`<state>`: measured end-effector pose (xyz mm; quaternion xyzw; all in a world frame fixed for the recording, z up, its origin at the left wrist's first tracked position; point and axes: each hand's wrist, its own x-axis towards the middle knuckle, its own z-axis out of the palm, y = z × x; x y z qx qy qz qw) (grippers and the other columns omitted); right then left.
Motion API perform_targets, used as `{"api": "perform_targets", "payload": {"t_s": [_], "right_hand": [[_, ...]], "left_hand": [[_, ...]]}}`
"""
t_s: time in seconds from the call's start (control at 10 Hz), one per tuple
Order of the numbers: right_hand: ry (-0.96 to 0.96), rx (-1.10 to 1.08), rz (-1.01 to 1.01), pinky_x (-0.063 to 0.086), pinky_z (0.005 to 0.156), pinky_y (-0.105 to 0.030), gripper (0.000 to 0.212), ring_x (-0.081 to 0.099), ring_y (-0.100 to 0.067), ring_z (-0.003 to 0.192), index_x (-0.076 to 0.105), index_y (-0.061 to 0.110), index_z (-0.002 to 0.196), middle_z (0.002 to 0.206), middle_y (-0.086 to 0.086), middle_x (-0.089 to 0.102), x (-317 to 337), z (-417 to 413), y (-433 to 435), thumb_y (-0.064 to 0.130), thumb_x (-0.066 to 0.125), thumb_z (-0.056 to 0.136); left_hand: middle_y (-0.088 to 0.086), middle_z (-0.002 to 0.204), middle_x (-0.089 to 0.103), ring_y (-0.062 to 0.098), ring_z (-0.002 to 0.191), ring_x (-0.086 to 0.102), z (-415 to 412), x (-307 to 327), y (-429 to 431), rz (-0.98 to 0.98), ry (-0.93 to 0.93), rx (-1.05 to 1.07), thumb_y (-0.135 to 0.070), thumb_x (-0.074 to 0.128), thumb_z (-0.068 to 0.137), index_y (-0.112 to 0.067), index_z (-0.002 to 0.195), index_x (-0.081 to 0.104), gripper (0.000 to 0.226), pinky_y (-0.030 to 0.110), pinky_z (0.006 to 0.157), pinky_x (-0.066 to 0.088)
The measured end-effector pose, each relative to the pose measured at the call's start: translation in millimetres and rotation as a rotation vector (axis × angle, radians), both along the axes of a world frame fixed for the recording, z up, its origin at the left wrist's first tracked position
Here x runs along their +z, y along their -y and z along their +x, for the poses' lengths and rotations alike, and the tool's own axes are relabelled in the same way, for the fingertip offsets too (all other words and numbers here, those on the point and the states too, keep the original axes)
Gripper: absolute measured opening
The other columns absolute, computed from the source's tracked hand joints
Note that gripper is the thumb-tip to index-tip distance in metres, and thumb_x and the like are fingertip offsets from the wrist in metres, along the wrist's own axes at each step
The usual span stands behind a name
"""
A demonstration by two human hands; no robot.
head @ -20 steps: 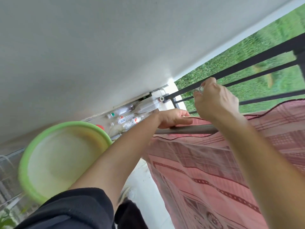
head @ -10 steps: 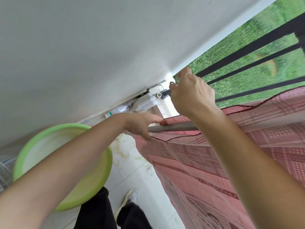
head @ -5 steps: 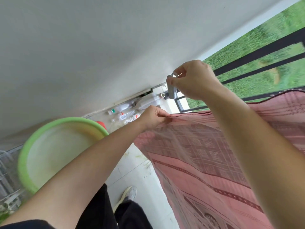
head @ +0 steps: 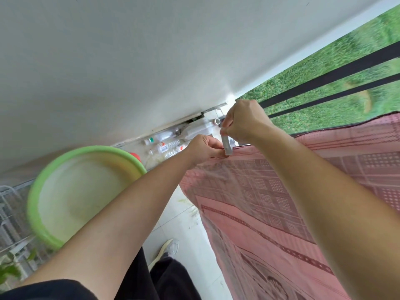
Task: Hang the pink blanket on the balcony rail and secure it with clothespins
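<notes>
The pink patterned blanket (head: 281, 191) hangs draped over the balcony rail, which it hides along its top edge. My left hand (head: 203, 148) pinches the blanket's top corner at the rail's left end. My right hand (head: 244, 122) holds a grey clothespin (head: 226, 146) upright, and the pin's lower end sits on the blanket edge right beside my left fingers. Whether the pin's jaws have bitten onto the cloth is hidden by my fingers.
A green plastic basin (head: 86, 195) sits at my left elbow. Several plastic bottles (head: 166, 146) lie on the floor by the wall. Black railing bars (head: 324, 81) cross the grass beyond. My shoe (head: 166, 250) stands on white floor tiles.
My right hand has brought the clothespin down from above the rail onto the blanket's corner. My left hand stays pinched on that corner, which now covers the rail's end.
</notes>
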<state>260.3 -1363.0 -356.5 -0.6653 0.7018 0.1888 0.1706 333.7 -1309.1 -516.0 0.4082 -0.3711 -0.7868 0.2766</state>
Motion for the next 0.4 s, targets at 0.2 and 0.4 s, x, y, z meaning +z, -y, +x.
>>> {"api": "perform_targets", "payload": {"t_s": [0.2, 0.4], "right_hand": [[-0.114, 0.089, 0.047, 0.061, 0.077, -0.038, 0.022, 0.069, -0.023, 0.085, 0.076, 0.007, 0.093, 0.095, -0.01, 0.074, -8.8, -8.6, 1.0, 0.022, 0.08, 0.078], [-0.092, 0.103, 0.091, 0.052, 0.076, -0.037, 0.048, 0.059, -0.026, 0.091, 0.063, 0.001, 0.103, 0.105, -0.015, 0.065, -2.7, -10.2, -2.8, 0.046, 0.067, 0.089]], "left_hand": [[0.001, 0.074, 0.072, 0.008, 0.067, 0.062, 1.4, -3.5, -1.2, 0.004, 0.014, -0.008, -0.016, 0.087, 0.071, -0.008, 0.088, 0.079, 0.02, 0.028, 0.075, 0.054], [0.005, 0.082, 0.074, 0.005, 0.07, 0.067, 16.8, 4.9, 1.2, -0.025, 0.059, 0.025, -0.011, 0.083, 0.077, -0.009, 0.089, 0.076, 0.014, 0.019, 0.073, 0.053]]}}
